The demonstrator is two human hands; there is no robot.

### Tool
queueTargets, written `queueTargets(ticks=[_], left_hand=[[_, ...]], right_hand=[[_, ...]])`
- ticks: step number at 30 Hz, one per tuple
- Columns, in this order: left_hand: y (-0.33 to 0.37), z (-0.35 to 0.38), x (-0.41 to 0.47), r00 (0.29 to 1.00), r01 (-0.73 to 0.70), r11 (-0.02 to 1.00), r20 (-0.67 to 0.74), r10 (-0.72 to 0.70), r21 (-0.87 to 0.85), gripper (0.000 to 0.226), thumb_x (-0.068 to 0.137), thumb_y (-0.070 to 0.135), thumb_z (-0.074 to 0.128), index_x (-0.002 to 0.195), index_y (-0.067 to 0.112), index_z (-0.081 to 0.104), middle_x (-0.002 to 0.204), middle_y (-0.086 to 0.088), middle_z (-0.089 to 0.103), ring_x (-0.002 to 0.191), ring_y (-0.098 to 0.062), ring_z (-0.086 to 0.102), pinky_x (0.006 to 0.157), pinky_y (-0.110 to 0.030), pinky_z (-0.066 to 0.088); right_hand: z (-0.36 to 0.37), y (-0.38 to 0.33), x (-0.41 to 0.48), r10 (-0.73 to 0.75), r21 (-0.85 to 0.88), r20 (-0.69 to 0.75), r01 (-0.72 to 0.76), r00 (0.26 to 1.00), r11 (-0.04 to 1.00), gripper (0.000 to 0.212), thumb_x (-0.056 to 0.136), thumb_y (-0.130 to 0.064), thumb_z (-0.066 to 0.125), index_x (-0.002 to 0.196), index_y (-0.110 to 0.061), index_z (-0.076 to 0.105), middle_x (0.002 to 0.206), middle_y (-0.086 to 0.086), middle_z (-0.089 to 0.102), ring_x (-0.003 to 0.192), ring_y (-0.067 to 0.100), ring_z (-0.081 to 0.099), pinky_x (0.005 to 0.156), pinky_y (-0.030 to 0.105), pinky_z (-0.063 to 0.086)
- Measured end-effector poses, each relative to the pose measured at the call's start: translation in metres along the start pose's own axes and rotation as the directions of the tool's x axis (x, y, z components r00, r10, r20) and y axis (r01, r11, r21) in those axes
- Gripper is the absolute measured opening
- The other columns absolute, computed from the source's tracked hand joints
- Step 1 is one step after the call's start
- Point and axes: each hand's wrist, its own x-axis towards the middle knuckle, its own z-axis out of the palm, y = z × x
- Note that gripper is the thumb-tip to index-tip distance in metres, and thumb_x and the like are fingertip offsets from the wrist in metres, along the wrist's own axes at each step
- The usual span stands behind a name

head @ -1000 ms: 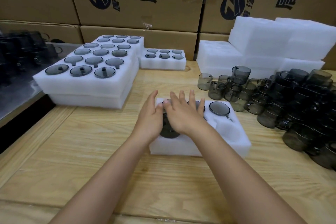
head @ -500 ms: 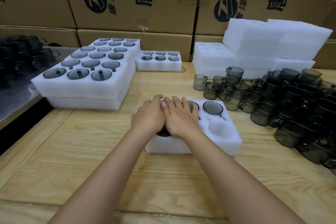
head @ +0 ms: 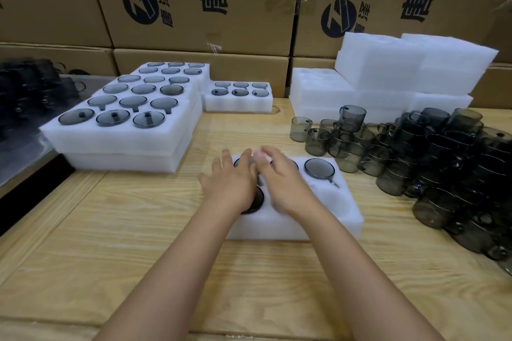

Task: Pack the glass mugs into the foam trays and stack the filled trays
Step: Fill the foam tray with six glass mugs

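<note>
The foam tray (head: 318,223) being filled lies at the centre of the frame, on the wooden table (head: 138,230), long side across the view.

One glass mug (head: 319,168) sits in the tray's upper right pocket, rim up, handle pointing to the lower right. A second mug (head: 257,201) is seated in a lower left pocket and is largely covered by a wrist. The pocket at the tray's lower right shows bare foam.

Both hands lie over the left half of the tray. The left hand (head: 232,183) is palm down with its fingers straight and spread, grasping nothing. The right hand (head: 282,183) is just beside it, palm down, fingers extended and released. Its fingertips are blurred, so contact with the foam cannot be confirmed. The two hands' fingertips meet near the tray's upper edge.

Loose mugs (head: 443,152), smoky grey, are heaped at the right of the frame, near the tray's right end. Some stand upright and some are stacked on others.

A stack of filled trays (head: 124,141) stands at the left, two layers high, with mug rims showing in every top pocket. A small filled tray (head: 238,104) sits behind it at upper centre.

Blank foam blocks (head: 388,69) are piled at the upper right. Printed cardboard boxes (head: 207,3) form the wall across the top.
</note>
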Motion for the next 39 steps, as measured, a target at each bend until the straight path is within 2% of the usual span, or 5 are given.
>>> queueTargets(ticks=[9, 17, 29, 35, 39], left_hand=[[-0.012, 0.000, 0.008, 0.998, 0.045, 0.796, -0.011, -0.065, -0.604, 0.059, 0.092, 0.053, 0.045, 0.144, 0.028, 0.032, 0.142, -0.006, 0.043, 0.126, -0.025, 0.044, 0.100, -0.038, 0.037], [0.014, -0.010, -0.015, 0.876, -0.119, 0.968, -0.481, -0.002, -0.221, 0.045, 0.097, 0.041, 0.041, 0.135, 0.019, 0.046, 0.138, -0.002, 0.049, 0.125, -0.025, 0.044, 0.101, -0.039, 0.032], [0.053, 0.012, -0.018, 0.855, -0.164, 0.986, -0.497, 0.148, 0.012, 0.026, 0.095, 0.029, 0.040, 0.096, 0.012, 0.059, 0.088, -0.007, 0.064, 0.080, -0.031, 0.058, 0.063, -0.033, 0.028], [0.043, 0.024, -0.028, 0.426, -0.504, 0.863, -0.861, 0.277, 0.029, 0.014, 0.079, 0.009, 0.056, 0.072, 0.006, 0.067, 0.064, -0.003, 0.062, 0.059, -0.025, 0.057, 0.061, -0.034, 0.044], [0.035, 0.024, -0.030, 0.422, -0.556, 0.826, -0.887, 0.185, -0.092, 0.022, 0.083, 0.011, 0.051, 0.077, 0.005, 0.070, 0.066, -0.002, 0.065, 0.058, -0.025, 0.059, 0.063, -0.032, 0.042]], right_hand=[[-0.121, 0.091, -0.033, 0.193, -0.494, -0.514, -0.472, 0.836, 0.730, 0.053, 0.095, -0.029, 0.046, 0.141, -0.005, 0.035, 0.146, 0.016, 0.035, 0.126, 0.039, 0.036, 0.101, 0.046, 0.033], [-0.112, 0.092, -0.029, 0.111, -0.593, -0.463, -0.400, 0.880, 0.698, 0.037, 0.096, -0.022, 0.043, 0.129, -0.006, 0.050, 0.123, 0.018, 0.056, 0.110, 0.039, 0.051, 0.086, 0.045, 0.044], [-0.103, 0.088, -0.038, 0.066, -0.617, -0.467, -0.378, 0.882, 0.690, 0.036, 0.084, -0.045, 0.062, 0.082, -0.009, 0.062, 0.100, 0.007, 0.048, 0.096, 0.029, 0.049, 0.067, 0.032, 0.033], [-0.102, 0.097, -0.035, 0.030, -0.593, -0.487, -0.356, 0.873, 0.722, 0.041, 0.082, -0.043, 0.066, 0.080, -0.002, 0.059, 0.117, 0.011, 0.042, 0.100, 0.031, 0.047, 0.068, 0.032, 0.031], [-0.103, 0.096, -0.036, 0.008, -0.518, -0.510, -0.314, 0.860, 0.796, 0.030, 0.082, -0.029, 0.068, 0.078, -0.002, 0.058, 0.118, 0.013, 0.049, 0.105, 0.034, 0.048, 0.078, 0.033, 0.035]])
